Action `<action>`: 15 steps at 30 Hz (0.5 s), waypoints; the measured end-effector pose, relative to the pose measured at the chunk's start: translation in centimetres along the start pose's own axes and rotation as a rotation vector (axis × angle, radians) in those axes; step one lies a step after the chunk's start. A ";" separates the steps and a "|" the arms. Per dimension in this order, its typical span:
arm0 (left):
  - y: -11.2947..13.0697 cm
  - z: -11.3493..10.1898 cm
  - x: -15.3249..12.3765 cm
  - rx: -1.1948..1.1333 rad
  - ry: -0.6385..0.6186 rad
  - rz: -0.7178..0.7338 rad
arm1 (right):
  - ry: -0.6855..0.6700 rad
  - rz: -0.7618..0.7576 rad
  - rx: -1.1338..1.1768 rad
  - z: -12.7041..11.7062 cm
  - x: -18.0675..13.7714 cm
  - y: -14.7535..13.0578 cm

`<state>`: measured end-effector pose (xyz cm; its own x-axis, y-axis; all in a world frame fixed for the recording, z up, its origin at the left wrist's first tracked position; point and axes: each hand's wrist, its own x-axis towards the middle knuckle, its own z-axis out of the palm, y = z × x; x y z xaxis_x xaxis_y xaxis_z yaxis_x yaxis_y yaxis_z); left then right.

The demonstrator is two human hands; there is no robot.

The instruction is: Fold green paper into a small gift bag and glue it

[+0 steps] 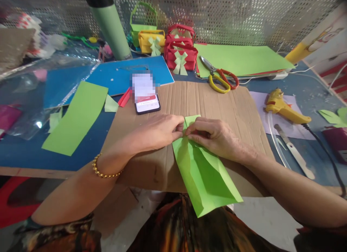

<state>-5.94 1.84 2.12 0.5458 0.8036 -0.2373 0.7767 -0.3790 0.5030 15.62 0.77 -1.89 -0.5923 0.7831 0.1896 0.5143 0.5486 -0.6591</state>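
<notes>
A folded sheet of bright green paper (208, 176) lies partly on the cardboard, its near end hanging past the edge toward me. Creases run along its length, and the sides rise like the walls of a bag. At its far end my left hand (165, 131) pinches the paper from the left, fingers closed. My right hand (214, 134) grips the same end from the right, thumb and forefinger pressed together. Both hands' fingertips nearly meet. A flat green strip (77, 116) rests to the left, near a small pale green scrap (110, 104).
Under the work is a corrugated cardboard sheet (146, 165). Scissors (217, 77) and a phone (148, 107) lie at its far edge. A yellow glue gun (286, 109) and a craft knife (295, 152) lie right. Small red paper bags (184, 53) and a green bottle (111, 28) stand behind.
</notes>
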 end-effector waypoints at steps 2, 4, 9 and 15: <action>-0.1 -0.1 0.0 0.003 -0.012 -0.009 | 0.001 0.005 -0.006 0.1 0.1 0.0; -0.3 -0.2 0.0 -0.004 -0.029 -0.004 | 0.003 0.009 -0.023 0.1 0.2 -0.1; -0.8 -0.7 -0.4 -0.040 -0.068 0.123 | -0.009 0.045 -0.089 0.0 0.3 -0.8; 0.7 -0.8 -0.5 -0.140 -0.030 -0.019 | 0.015 0.067 -0.182 0.5 0.5 -0.7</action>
<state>-5.89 1.54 3.23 0.5422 0.7953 -0.2711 0.7363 -0.2944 0.6092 14.70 0.65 -1.70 -0.5443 0.8232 0.1616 0.6565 0.5379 -0.5288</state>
